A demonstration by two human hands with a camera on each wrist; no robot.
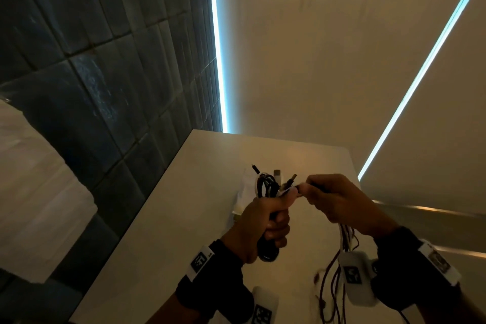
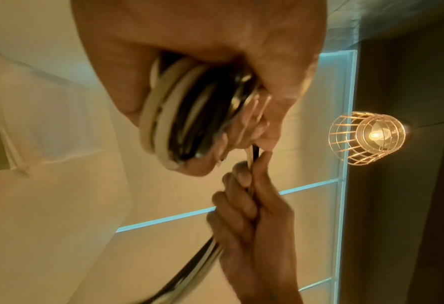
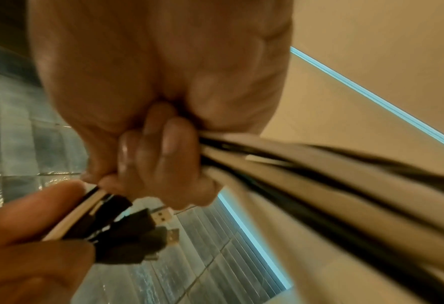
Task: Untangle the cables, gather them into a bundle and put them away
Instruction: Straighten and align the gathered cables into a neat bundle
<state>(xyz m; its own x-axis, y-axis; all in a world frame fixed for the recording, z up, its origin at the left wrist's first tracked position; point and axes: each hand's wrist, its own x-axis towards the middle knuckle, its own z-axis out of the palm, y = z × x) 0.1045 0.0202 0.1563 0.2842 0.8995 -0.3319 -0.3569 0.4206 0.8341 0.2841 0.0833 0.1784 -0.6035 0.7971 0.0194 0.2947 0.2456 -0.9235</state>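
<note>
Black-and-white coil: the bundle of cables (image 1: 267, 187) stands upright in the left hand (image 1: 259, 223), held above the table (image 1: 163, 231), its looped top spilling past the thumb.
Left hand: fingers wrapped tight round the coil's middle, thumb laid over the front; the left wrist view shows white and black loops (image 2: 179, 115) packed against the palm.
Right hand: the right hand (image 1: 342, 202) is level with the coil's top and touches the left thumb; its fingers are curled round a few loose strands, pinching them just beside the coil (the right wrist view is blurred, so the exact count of strands cannot be told).
Plugs: several USB ends (image 3: 148, 230) stick out together between the two hands.
Loose tails: thin dark-red and white strands (image 1: 339, 265) hang from under the right hand down toward the table.
Surroundings: dark tiled wall (image 1: 92, 73) at left, a caged lamp (image 2: 369, 137) lit overhead.
</note>
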